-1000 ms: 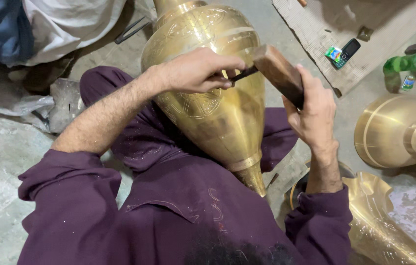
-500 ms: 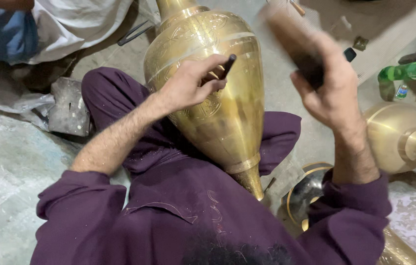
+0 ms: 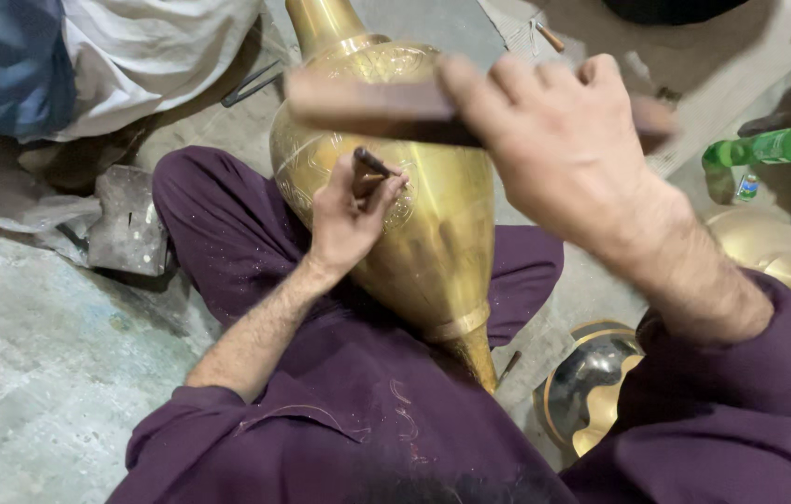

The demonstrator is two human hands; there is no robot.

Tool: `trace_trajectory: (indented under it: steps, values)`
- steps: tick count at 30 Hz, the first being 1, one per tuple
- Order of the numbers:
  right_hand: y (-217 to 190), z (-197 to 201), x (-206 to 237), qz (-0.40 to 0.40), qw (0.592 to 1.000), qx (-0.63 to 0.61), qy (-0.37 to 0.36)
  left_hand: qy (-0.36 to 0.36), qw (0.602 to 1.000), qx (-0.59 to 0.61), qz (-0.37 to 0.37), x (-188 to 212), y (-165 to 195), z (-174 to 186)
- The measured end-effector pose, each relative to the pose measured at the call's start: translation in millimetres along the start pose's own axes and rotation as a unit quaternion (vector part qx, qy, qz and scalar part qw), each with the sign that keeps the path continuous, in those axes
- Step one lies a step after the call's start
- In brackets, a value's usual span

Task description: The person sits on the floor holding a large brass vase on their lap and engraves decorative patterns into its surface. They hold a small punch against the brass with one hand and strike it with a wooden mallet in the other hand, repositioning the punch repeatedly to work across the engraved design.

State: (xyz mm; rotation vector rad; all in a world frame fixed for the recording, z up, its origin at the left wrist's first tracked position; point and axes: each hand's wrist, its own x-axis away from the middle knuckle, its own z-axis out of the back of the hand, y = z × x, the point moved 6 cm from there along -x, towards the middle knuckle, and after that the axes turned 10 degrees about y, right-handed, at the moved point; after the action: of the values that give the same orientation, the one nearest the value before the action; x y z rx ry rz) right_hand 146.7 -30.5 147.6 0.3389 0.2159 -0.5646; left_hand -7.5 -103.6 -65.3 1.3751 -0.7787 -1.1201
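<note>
Across the seated person's lap lies a large engraved brass vase [image 3: 414,224], neck pointing away, narrow foot toward the body. Left hand [image 3: 351,219] is closed around a short dark punch [image 3: 372,165], its tip set against the vase's decorated shoulder. Right hand [image 3: 554,149], raised above the vase and blurred, grips a brown wooden mallet [image 3: 367,107]. Nearby on the floor: a green plastic bottle [image 3: 774,147], a second brass piece [image 3: 774,257] at right, a grey stone block [image 3: 129,224] at left.
</note>
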Motion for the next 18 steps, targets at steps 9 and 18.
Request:
trace_trajectory:
  steps: [9, 18]
  values:
    - [-30, 18, -4, 0.077, 0.995, 0.057, 0.028, 0.088, 0.994, 0.043, -0.050, 17, -4, 0]
    - [14, -11, 51, -0.106, 0.983, -0.108, 0.107, 0.044, 0.982, 0.182, 0.026, -21, -22, 37]
